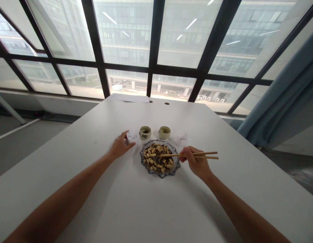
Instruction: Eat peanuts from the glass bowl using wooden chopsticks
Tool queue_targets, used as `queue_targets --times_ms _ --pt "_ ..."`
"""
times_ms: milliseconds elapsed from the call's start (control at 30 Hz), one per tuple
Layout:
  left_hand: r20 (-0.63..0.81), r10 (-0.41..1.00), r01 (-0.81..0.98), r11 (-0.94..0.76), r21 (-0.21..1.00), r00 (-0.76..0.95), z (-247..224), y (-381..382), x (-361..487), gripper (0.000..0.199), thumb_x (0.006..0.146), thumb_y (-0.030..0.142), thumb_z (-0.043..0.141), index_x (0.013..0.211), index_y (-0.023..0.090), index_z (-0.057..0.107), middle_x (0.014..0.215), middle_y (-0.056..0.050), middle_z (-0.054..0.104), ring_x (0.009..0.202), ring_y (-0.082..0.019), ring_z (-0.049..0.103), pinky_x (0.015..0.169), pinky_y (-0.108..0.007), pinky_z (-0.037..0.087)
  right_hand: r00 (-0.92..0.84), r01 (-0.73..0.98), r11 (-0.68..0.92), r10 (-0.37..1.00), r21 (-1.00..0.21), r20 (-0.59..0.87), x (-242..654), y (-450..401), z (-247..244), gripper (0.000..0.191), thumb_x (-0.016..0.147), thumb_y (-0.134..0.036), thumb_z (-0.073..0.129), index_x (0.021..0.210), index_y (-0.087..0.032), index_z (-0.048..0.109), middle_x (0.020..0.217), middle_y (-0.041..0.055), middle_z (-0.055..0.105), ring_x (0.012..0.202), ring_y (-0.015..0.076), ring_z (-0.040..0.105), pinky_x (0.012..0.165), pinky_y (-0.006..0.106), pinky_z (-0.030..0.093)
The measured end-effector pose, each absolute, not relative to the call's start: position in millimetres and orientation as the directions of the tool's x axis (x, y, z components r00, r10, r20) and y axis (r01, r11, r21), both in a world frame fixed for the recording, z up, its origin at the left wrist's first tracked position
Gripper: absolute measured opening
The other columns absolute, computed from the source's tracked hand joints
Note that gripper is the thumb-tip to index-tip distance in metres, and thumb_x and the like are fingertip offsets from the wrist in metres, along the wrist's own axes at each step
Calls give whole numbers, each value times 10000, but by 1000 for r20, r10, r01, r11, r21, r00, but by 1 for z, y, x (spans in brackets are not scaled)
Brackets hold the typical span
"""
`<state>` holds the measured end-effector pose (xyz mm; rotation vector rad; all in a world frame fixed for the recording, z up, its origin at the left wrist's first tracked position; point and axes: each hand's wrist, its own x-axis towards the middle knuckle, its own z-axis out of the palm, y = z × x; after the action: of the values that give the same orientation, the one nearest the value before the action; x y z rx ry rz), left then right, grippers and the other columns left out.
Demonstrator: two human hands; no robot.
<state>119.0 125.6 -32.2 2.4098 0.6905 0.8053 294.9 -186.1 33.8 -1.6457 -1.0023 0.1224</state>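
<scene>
A scalloped clear glass dish (177, 166) holds peanuts in their shells (169, 164) mixed with dark slender pieces, perhaps sunflower seeds. In my right hand (195, 162) is a pair of wooden chopsticks (205, 155), closed around them at the dish's right edge. Their tips reach into the middle of the heap; whether anything is pinched there is too small to tell. At the dish's upper left, my left hand (120, 145) has its thumb and fingers around the side of a small white cup (132, 135), which rests on the table.
Behind the dish stand two small pale-green cups, the left one (145, 133) with dark contents and the right one (164, 133). A second white cup (182, 140) sits beyond my right hand. Papers (128, 98) lie at the white table's (156, 209) far edge, before the windows.
</scene>
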Motion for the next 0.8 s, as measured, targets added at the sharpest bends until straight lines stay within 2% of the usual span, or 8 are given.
queue_targets --times_ms 100,200,300,400,600,800 --pt "393 601 303 -742 598 696 -32 125 119 761 754 508 677 1385 166 422 1111 -123 662 998 -263 645 888 -407 506 696 503 27 580 -864 424 301 -188 39 535 861 -669 536 673 -184 664 526 43 659 455 151 609 449 256 512" --pt "386 598 305 -743 595 702 -31 125 119 766 755 516 671 1387 163 419 1114 -124 658 997 -260 643 896 -406 503 757 411 57 535 -910 376 307 -192 52 586 817 -715 551 593 -181 638 430 33 598 362 134 545 365 240 454" --pt "395 598 307 -747 589 698 -31 125 119 758 753 527 670 1381 177 429 1104 -111 658 997 -256 639 903 -405 499 731 279 33 641 -960 235 312 -196 61 626 759 -749 584 507 -177 601 340 21 523 276 121 464 286 228 374" --pt "402 600 307 -748 589 691 -32 125 119 756 750 536 670 1378 187 433 1101 -105 656 1011 -258 632 907 -406 495 671 235 -42 729 -971 131 311 -194 59 620 739 -749 608 522 -169 613 351 28 546 277 122 473 289 226 384" --pt "385 597 300 -741 601 704 -32 126 119 765 762 536 661 1392 181 409 1121 -113 644 1017 -258 629 918 -409 492 731 355 46 609 -934 308 306 -184 34 555 821 -695 568 632 -179 648 473 32 632 393 138 576 389 240 472" --pt "383 602 310 -740 597 701 -32 126 119 763 755 526 673 1385 180 417 1111 -112 650 1014 -260 634 913 -410 493 793 397 83 471 -914 388 305 -183 30 559 850 -688 532 638 -182 636 479 34 633 397 142 580 402 251 481"
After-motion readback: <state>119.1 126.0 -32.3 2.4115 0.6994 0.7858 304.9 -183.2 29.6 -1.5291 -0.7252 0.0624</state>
